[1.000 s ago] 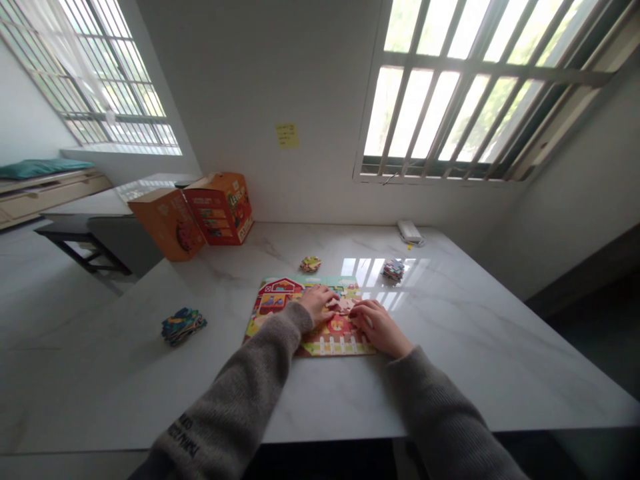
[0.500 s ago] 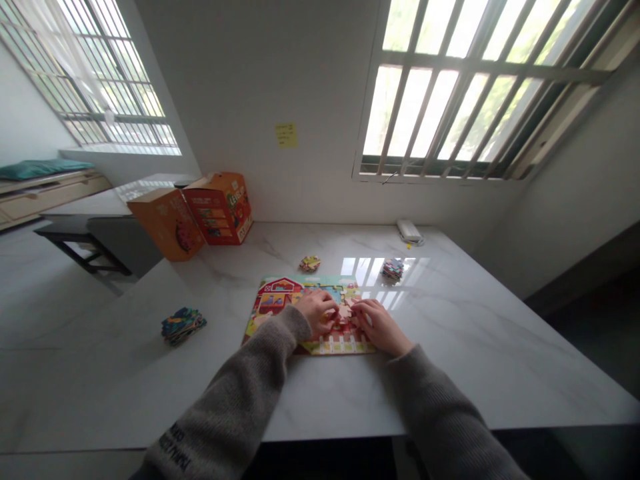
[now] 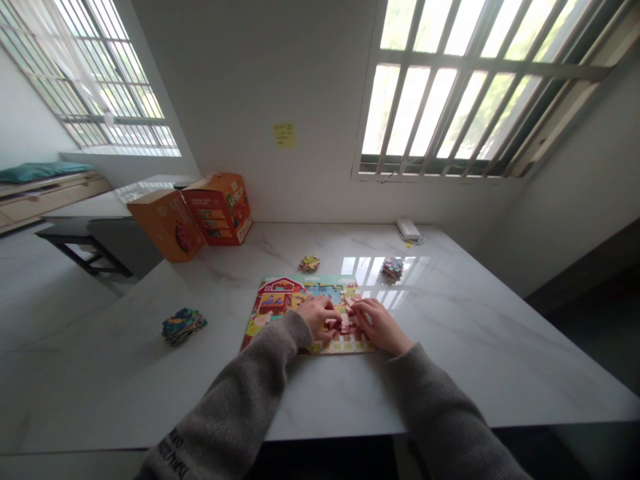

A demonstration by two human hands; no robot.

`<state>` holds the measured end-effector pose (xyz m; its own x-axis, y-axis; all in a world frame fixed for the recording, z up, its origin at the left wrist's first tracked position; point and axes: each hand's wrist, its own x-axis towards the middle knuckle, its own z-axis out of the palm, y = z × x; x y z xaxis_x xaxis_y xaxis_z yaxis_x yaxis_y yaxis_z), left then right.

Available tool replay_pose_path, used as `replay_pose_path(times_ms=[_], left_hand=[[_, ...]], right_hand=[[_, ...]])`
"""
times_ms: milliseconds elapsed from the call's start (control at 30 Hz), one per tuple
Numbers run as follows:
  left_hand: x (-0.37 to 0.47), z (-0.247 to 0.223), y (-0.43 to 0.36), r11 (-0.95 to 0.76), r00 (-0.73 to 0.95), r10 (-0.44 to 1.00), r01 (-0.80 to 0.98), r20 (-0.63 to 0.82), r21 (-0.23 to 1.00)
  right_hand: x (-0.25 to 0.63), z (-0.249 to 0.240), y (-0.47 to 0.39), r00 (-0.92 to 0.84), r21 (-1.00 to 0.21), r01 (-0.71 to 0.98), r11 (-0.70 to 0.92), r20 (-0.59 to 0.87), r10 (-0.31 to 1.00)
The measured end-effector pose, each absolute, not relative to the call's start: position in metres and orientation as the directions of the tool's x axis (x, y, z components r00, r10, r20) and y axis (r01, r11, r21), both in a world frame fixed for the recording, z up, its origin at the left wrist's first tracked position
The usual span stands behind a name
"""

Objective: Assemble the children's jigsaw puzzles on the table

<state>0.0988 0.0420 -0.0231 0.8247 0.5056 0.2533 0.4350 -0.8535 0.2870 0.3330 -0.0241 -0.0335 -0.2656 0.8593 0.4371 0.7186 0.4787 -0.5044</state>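
A jigsaw puzzle board with a red barn and a white fence lies flat on the table, partly hidden under my hands and left sleeve. My left hand rests over its middle, fingers curled and pinched at a pinkish puzzle piece. From the right, my right hand reaches in over the board's edge, its thumb and fingers closed together at a puzzle piece beside the left fingertips. The fingers hide much of these small pieces. Blue board area shows above my left hand.
Stacks of puzzle pieces stand around the board: a blue one at left, a yellowish one behind, a mixed one at back right. An orange box stands back left. A white device with a cable lies near the wall.
My left hand has shifted slightly down, away from the blue area. The pinkish piece between the hands sits a little nearer to me. My right hand has barely moved.
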Motion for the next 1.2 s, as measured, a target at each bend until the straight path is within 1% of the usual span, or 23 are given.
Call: replay_pose_path(times_ms=[133,400,767,900,1067,1200], left_hand=[[0.099,-0.027,0.043,-0.849,0.820,0.510,0.433,0.258,0.302],[0.100,-0.031,0.046,-0.860,0.833,0.502,0.453,0.232,0.234],[0.102,-0.028,0.042,-0.859,0.829,0.504,0.452,0.242,0.242],[0.100,-0.028,0.046,-0.847,0.811,0.518,0.442,0.272,0.297],[0.095,-0.027,0.054,-0.818,0.763,0.534,0.357,0.365,0.451],[0.093,-0.021,0.053,-0.815,0.738,0.534,0.319,0.413,0.484]], right_hand=[[0.332,-0.032,-0.024,-0.264,-0.509,0.716,0.478,0.436,0.860],[0.332,-0.032,-0.025,-0.270,-0.503,0.721,0.477,0.431,0.861],[0.332,-0.030,-0.026,-0.270,-0.505,0.717,0.481,0.434,0.859],[0.332,-0.030,-0.026,-0.268,-0.507,0.714,0.483,0.439,0.857],[0.332,-0.032,-0.025,-0.267,-0.500,0.722,0.478,0.436,0.859],[0.333,-0.033,-0.025,-0.266,-0.507,0.723,0.470,0.424,0.866]])
